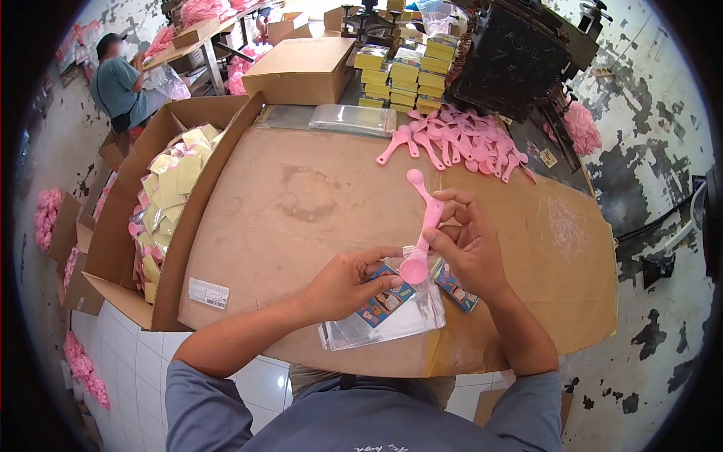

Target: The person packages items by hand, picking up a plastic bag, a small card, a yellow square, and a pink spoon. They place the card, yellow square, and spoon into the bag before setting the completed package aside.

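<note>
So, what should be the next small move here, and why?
Probably guide the pink spoon into one of the clear bags: the right hand holds it with the large bowl nearest the left hand, whose thumb is on a printed card above those bags. Whether a bag is open there, I cannot tell.

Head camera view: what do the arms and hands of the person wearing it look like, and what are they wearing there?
The left hand and right hand are ungloved, with no watch showing. The left sleeve and right sleeve are short and grey-blue, part of a dark shirt with small white script lettering.
</note>
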`<state>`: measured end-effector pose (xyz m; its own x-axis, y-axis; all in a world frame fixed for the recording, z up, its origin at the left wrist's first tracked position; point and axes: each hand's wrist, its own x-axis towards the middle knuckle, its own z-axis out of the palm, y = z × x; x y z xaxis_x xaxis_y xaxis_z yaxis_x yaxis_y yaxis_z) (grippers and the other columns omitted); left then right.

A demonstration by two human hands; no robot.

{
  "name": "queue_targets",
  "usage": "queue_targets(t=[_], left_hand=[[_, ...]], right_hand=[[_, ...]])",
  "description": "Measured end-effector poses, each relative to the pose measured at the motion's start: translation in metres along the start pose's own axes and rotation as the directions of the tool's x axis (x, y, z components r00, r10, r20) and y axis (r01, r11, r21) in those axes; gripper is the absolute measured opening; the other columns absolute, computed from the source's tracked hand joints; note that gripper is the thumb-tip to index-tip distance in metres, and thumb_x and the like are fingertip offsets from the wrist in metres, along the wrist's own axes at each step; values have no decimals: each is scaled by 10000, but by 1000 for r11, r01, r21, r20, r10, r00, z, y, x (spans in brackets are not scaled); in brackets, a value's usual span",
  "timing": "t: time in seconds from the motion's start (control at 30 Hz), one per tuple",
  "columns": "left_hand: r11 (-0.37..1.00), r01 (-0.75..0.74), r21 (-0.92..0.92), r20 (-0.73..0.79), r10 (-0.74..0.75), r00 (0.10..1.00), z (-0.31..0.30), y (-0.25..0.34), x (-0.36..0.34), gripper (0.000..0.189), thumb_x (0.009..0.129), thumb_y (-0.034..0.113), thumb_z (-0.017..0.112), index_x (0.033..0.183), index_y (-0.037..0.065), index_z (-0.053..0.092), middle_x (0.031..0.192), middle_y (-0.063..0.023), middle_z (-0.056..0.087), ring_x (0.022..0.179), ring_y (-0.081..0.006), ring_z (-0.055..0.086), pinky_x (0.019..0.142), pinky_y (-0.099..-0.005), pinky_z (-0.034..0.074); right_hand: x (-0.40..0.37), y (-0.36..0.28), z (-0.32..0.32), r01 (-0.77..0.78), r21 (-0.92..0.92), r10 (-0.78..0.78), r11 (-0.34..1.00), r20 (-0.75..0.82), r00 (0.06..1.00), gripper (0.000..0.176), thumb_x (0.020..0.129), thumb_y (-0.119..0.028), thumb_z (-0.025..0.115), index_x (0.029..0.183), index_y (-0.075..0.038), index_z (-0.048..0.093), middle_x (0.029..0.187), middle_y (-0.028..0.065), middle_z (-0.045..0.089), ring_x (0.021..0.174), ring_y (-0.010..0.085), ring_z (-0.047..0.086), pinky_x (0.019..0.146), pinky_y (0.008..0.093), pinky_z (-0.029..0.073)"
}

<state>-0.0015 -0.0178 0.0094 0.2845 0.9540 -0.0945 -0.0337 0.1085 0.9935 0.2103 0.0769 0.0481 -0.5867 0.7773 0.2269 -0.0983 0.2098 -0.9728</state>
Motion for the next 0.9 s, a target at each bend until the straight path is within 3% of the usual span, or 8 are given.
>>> queue_targets(t=[0.27,0.37,0.47,0.53,0.67,0.77,0.87,0.9], left_hand=[[989,-76,-124,-8,75,997,2,-2,0,410,1070,153,611,1439,-15,541,1087,-81,762,992,-67,689,835,-241,568],[985,-93,-145,-17,91,996,-2,-2,2,413,1070,178,617,1435,-2,549,1110,-92,754,1017,-73,683,840,-236,562],[976,111,-188,60,-102,993,-11,15,-2,412,1063,191,631,1425,8,559,1139,-104,746,1026,-87,682,863,-246,552],[970,95,-223,135,-66,989,-12,14,-4,411,1064,188,626,1429,12,555,1126,-101,749,1014,-95,686,878,-256,546],[949,86,-305,298,9,955,-15,2,-1,439,1066,181,620,1461,20,516,1185,-95,730,1064,-101,674,916,-280,534],[952,-58,-301,194,121,974,-12,-3,-2,507,1038,196,655,1486,30,485,1304,-102,684,1164,-147,658,970,-302,527],[767,-583,269,-3,606,796,-10,2,3,582,987,174,706,1499,32,468,1395,-120,636,1246,-225,641,1039,-341,507],[739,-596,315,29,620,784,-11,8,0,609,964,165,727,1499,28,469,1394,-127,637,1259,-245,638,1058,-357,498]], right_hand=[[-6,18,4,179,-149,-185,973,-24,983,445,1005,-35,663,1403,-43,465,1129,110,651,998,174,703,869,323,579],[-11,24,-11,234,-361,-166,903,209,964,320,1047,-117,621,1347,-34,545,1237,156,663,1091,226,685,937,379,548],[-1,22,-12,179,-3,-174,984,209,962,234,1028,-116,611,1237,-16,642,1296,160,656,1199,253,637,993,397,511],[4,8,-3,132,153,-156,979,153,976,195,987,-82,629,1157,-13,693,1312,164,652,1257,260,605,1026,401,488],[7,-26,-4,340,-209,-214,917,460,862,163,921,-33,694,1081,-33,725,1274,156,657,1238,284,616,1058,445,465],[6,-50,-2,412,-215,-272,885,478,835,213,837,-5,718,1036,-76,734,1124,101,710,1111,258,680,933,370,516],[1,-85,8,631,-681,-388,372,503,772,178,810,-11,732,978,-69,729,967,50,703,928,245,698,792,364,526],[-1,-90,10,598,-702,-380,386,470,797,172,806,-15,735,970,-67,726,942,49,694,895,245,690,768,366,521]])
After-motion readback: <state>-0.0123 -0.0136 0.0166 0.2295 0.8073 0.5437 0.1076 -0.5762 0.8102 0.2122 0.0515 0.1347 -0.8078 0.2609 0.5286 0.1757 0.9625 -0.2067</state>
